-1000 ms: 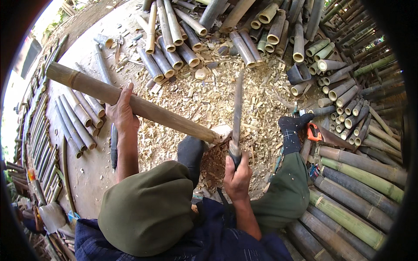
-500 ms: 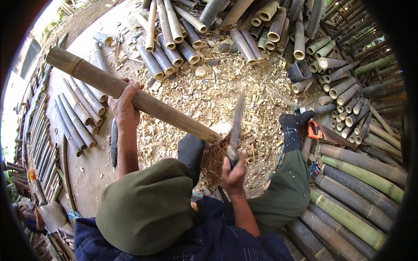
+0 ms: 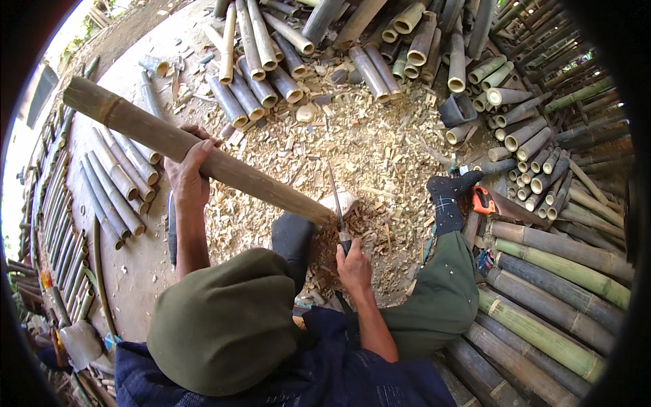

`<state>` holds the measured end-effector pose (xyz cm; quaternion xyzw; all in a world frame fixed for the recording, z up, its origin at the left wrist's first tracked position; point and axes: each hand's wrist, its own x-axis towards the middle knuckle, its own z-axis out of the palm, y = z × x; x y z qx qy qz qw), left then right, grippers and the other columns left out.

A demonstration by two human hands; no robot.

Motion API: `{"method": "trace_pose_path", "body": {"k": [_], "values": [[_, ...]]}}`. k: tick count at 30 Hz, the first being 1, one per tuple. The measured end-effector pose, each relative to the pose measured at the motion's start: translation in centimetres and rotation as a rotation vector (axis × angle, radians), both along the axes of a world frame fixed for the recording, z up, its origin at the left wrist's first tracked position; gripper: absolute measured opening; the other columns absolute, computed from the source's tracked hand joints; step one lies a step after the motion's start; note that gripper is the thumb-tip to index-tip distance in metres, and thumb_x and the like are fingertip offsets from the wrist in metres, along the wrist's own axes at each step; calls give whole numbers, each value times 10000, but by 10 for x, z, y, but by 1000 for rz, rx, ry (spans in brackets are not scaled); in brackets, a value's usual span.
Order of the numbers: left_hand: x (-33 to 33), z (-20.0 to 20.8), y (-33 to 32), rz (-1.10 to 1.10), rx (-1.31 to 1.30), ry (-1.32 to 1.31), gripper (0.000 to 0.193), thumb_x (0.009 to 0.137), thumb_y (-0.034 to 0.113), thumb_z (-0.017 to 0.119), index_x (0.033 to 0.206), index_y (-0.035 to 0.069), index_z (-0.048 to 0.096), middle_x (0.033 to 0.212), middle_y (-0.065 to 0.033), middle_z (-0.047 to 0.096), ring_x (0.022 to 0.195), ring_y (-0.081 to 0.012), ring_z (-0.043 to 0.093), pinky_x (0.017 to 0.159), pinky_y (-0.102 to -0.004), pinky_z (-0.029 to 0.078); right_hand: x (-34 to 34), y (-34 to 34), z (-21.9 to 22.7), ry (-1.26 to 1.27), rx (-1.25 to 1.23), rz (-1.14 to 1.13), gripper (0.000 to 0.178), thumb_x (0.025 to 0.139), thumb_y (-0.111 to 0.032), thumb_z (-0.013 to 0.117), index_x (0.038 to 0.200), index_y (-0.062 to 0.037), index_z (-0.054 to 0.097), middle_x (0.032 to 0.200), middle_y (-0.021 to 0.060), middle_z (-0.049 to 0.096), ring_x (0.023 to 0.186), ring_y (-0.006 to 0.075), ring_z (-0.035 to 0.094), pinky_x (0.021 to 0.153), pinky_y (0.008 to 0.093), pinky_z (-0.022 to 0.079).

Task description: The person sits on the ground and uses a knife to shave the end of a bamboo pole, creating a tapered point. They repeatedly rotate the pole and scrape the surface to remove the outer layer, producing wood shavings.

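My left hand [image 3: 188,173] is wrapped round the upper middle of a long brown bamboo pole [image 3: 261,182]. The pole slants down to the right, its low end by a pale wood block [image 3: 347,203] between my feet. In my right hand [image 3: 354,268], fingers closed on a dark handle, is a large knife [image 3: 333,193]. Its narrow blade points up and away, beside the pole's low end and in front of the block. Whether blade and pole touch, I cannot tell.
Wood chips [image 3: 380,156] cover the floor. Cut bamboo tubes [image 3: 234,102] lie at the back and left; thicker bamboo poles [image 3: 542,298] are stacked at right. An orange-handled saw [image 3: 484,201] lies beside my right foot [image 3: 447,207]. A black container [image 3: 459,110] stands farther back.
My right hand has shifted slightly left, and the knife blade has swung from leaning right to leaning left, now seen narrower. The bamboo pole stays in my left hand, nearly unmoved.
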<state>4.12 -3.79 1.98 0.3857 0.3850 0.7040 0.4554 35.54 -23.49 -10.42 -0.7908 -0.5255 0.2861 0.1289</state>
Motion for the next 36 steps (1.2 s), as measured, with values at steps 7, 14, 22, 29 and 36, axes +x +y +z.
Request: {"method": "trace_pose_path", "body": {"k": [7,14,22,29,36], "values": [[-7,-9,3,457,-261,-99,428,797,65,892,1097,9,593,874,-97,680,736,-215,692,671,-358,579,-10,19,93,260,262,-22,336,1021,-328,630,1065,-9,533,745,275,651,740,490,677,627,548,521],[12,-5,4,457,-188,62,412,802,34,877,1094,-2,588,880,-94,678,755,-210,691,709,-355,561,-4,4,-2,72,187,-28,253,1029,-254,614,1105,-23,545,825,213,692,752,443,694,609,493,518],[-11,-11,3,274,-113,-42,436,810,27,844,1146,-12,570,950,-104,667,792,-236,707,754,-372,579,-12,21,102,361,376,-30,289,1023,-286,641,1075,-23,534,764,246,656,720,469,673,599,545,498],[-9,-15,11,176,-89,-33,461,814,48,836,1177,-22,561,973,-107,670,836,-246,719,789,-374,582,-11,6,8,-31,43,40,364,1038,-375,590,1051,-18,519,815,295,687,754,497,685,659,596,515],[-8,-1,4,201,-86,-15,472,788,25,844,1165,-27,564,973,-109,678,841,-234,708,794,-366,574,-24,25,123,351,533,-14,343,1042,-345,588,1115,-14,534,807,270,687,735,486,692,612,557,523]]}}
